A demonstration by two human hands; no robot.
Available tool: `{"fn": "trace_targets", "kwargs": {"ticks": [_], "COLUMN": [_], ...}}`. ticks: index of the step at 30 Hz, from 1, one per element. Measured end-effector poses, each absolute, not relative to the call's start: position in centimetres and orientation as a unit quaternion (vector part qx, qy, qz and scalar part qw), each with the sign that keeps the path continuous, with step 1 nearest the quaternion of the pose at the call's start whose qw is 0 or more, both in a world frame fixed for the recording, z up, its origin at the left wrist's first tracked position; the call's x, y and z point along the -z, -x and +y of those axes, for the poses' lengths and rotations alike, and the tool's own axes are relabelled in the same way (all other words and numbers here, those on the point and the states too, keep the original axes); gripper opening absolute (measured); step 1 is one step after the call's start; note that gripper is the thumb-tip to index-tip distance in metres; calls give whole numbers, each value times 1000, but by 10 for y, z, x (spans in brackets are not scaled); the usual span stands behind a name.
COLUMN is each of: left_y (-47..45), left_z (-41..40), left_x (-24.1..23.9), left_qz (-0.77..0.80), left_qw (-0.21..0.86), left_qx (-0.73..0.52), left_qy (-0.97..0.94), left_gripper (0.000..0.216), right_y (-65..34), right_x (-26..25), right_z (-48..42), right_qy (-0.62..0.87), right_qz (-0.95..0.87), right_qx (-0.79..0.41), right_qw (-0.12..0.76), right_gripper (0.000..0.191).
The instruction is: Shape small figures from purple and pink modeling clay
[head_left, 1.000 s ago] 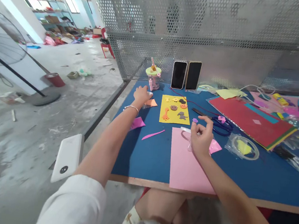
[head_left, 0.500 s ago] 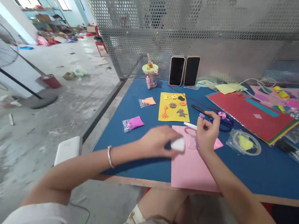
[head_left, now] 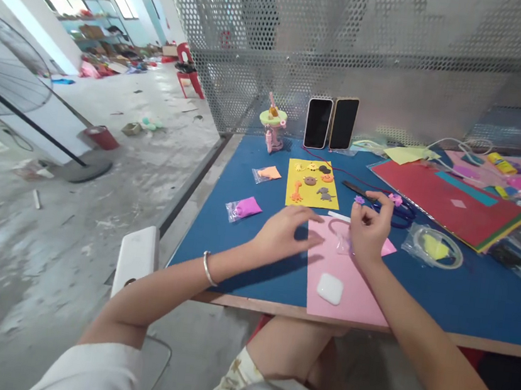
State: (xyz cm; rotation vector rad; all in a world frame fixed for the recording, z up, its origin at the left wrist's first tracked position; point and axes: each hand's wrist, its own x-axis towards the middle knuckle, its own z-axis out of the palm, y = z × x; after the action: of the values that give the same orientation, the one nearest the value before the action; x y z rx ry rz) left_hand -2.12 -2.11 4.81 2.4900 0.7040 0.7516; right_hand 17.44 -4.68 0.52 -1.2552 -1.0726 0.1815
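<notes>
At the front edge of the table, white case lies on pink sheet, no hand on it. Just beyond: left hand flat, fingers loosely spread, empty, at sheet's left edge. Right hand over sheet, fingers curled; contents not discernible. Farther back: yellow sticker sheet; two phones upright at far edge.

We see the counter topped in matt blue, felt-like cloth, with a bare wood edge along the front. The pink sheet looks like smooth, matt paper or foam, and the white case on it is glossy plastic. The small bag is clear, shiny film. The two phones show glossy black glass, the screen behind is dull perforated metal, and the floor is rough concrete.
</notes>
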Motion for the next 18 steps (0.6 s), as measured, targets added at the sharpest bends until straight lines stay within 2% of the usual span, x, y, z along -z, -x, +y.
{"fn": "trace_targets", "kwargs": {"ticks": [2,7,14,18], "left_y": [12,-17,-25,-14], "left_z": [-10,-2,1,-1], "left_x": [-48,-33,-28,-27], "left_qz": [297,322,277,259], "left_qw": [254,290,212,78], "left_qx": [-317,-339,-359,-331], "left_qy": [-864,-835,-866,-904], "left_gripper": [26,26,14,22], "right_y": [-173,-171,-172,-176], "right_x": [-6,-10,-10,-11], "right_z": [-49,-53,-51,-47], "right_qy": [564,574,552,524], "right_qz": [-488,-498,-489,-489], "right_qx": [-55,-10,-71,-136], "right_qw": [664,650,672,684], "right_gripper": [31,32,32,38]}}
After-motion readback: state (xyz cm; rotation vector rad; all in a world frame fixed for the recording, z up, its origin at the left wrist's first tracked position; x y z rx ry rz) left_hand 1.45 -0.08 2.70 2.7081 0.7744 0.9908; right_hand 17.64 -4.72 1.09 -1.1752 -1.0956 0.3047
